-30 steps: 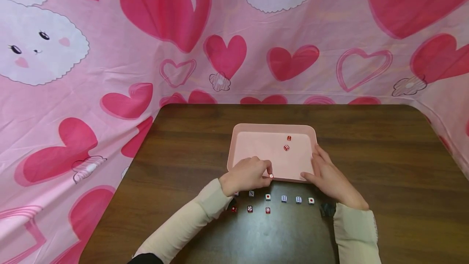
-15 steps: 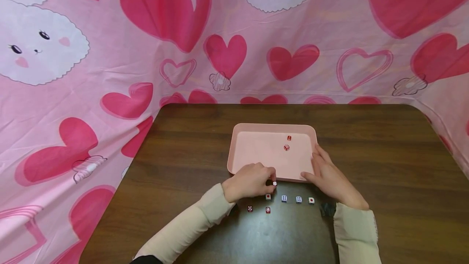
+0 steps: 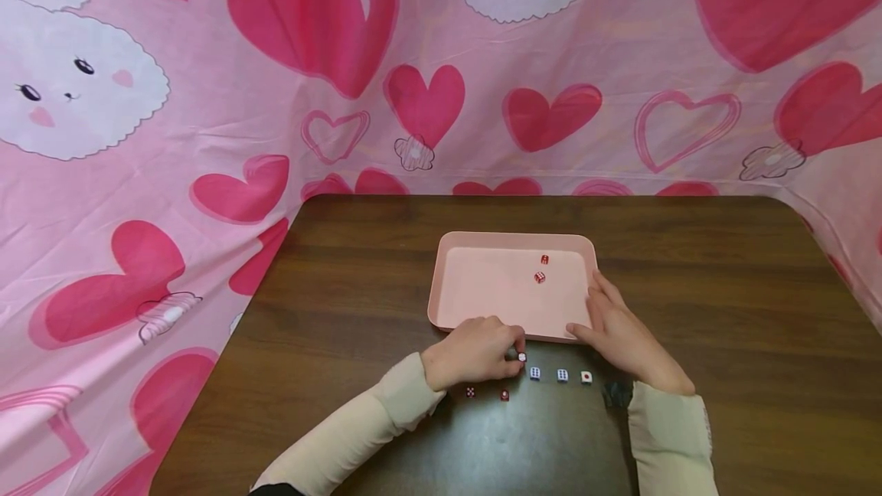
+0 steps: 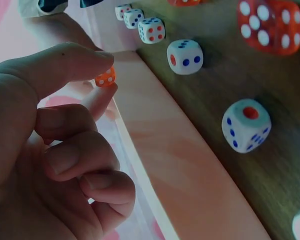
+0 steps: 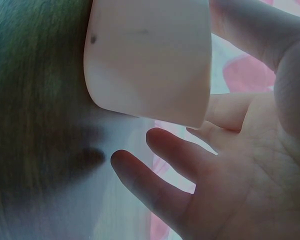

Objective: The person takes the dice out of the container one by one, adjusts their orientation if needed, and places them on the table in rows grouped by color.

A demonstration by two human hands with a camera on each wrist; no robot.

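My left hand pinches a small red die with white dots between thumb and forefinger, just off the near edge of the pink tray. The other fingers curl in toward the palm in the left wrist view. A row of white dice lies before the tray, partly hidden by that hand. Nearer the body are two red dice, one on the left and one on the right. My right hand touches the tray's near right corner, thumb on the near rim and extended fingers along the right side.
Two red dice, a far one and a nearer one, lie inside the tray toward its right. A dark wood-grain table bears everything. Behind it hangs a pink heart-patterned cloth.
From over the tray's near edge, my left hand has come toward the body and slightly right with the pinched die. The right hand and tray have stayed in place.
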